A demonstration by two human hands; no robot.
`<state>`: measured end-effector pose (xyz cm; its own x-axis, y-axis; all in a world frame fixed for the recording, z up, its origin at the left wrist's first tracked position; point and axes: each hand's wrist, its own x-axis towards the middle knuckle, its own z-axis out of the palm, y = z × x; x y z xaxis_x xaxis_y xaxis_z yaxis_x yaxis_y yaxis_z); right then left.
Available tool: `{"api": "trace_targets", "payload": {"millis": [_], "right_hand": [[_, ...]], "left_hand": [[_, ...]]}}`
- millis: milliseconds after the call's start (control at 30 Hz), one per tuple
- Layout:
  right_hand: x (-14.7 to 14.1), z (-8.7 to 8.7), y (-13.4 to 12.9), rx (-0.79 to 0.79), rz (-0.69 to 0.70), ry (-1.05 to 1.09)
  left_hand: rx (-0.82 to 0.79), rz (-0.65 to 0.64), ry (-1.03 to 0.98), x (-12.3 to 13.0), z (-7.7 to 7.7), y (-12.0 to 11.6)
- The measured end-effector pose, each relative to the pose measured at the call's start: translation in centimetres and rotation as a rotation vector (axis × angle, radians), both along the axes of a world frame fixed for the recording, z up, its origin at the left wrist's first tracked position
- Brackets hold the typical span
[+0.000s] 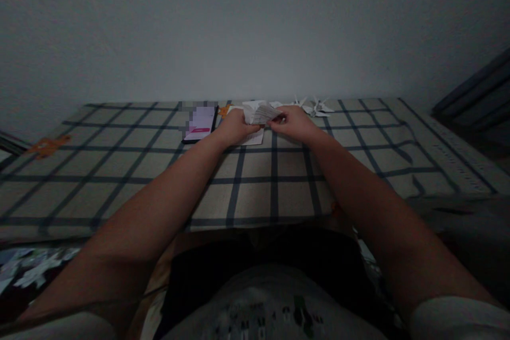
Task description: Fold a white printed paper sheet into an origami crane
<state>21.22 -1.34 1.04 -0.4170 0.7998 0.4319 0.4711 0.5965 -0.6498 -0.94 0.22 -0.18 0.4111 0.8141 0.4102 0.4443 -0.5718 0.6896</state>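
Observation:
Between both hands, a little above the checked tablecloth, is a folded piece of printed paper. My left hand grips its left side, fingers closed on it. At the paper's right edge my right hand pinches it between thumb and fingers. A flat sheet of white paper lies beneath, partly covered by my left hand. Just left of that hand a phone with a lit screen rests on the cloth. Folded white paper shapes sit behind my right hand.
The checked tablecloth covers the table, which meets a plain wall at the back. An orange object lies at the far left, and another orange piece shows beside the phone. Dark slats stand at the right.

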Motion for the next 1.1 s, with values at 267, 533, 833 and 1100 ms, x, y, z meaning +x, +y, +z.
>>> {"api": "trace_targets", "payload": {"millis": [267,533,833,1100], "right_hand": [[0.1,-0.1,0.2,0.028,-0.077,-0.054],[0.4,-0.3,0.5,0.088,-0.129,-0.063],[0.4,-0.2,0.4,0.066,-0.112,-0.059],[0.6,-0.6,0.7,0.083,-0.094,-0.024]], "left_hand": [[-0.157,0.014,-0.112,0.5,-0.8,0.1],[-0.255,-0.087,-0.308,0.9,-0.7,-0.3],[-0.152,-0.047,-0.236,0.9,-0.2,-0.4],[-0.178,0.017,-0.219,0.6,0.1,-0.4]]}}
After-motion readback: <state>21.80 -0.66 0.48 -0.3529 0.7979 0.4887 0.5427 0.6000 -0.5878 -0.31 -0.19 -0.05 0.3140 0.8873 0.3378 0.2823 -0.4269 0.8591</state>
